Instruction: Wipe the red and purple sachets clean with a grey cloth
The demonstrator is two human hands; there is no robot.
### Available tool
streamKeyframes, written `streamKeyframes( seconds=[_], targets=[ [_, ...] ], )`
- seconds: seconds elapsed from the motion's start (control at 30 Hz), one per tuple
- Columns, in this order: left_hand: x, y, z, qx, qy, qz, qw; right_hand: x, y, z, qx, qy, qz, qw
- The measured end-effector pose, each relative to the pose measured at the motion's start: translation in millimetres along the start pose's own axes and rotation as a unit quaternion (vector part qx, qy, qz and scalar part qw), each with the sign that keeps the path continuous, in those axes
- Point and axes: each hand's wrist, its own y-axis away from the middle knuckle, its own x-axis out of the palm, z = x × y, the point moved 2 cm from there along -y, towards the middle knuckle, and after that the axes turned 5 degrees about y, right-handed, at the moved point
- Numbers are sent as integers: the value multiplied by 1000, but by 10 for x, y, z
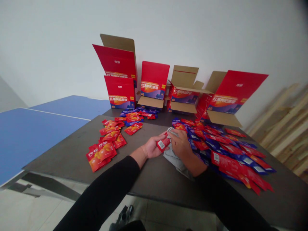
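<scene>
A red pouch with a white barcode label (161,145) lies in my left hand (153,146), whose fingers are closed around it above the dark table (141,166). My right hand (181,143) grips a grey cloth (175,160) and presses it against the pouch's upper right part, which is covered. The cloth's lower end hangs toward the table. To the right is a big pile of red and purple pouches (223,141). On the left side, orange-red pouches (106,150) lie overlapping, with a mixed heap of purple and red pouches (134,116) behind them.
Along the wall stand several open red cartons (120,93), including a small carton (154,80), one with raised flaps (184,93), and another at the right (223,101). A blue table (48,125) adjoins at left. Wooden planks (284,125) lean at far right.
</scene>
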Motion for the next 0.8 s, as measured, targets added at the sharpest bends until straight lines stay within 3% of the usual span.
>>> streamKeyframes(
  seconds=[0.4,0.57,0.8],
  targets=[
    [21,8,-40,-13,21,26,999,-22,10,-384,102,-17,-46,994],
    [-6,-13,-127,29,84,-56,995,-77,8,-410,126,-22,-85,988],
    [-60,-102,-191,166,71,-85,980,-91,-8,-232,76,-28,-69,994]
  ],
)
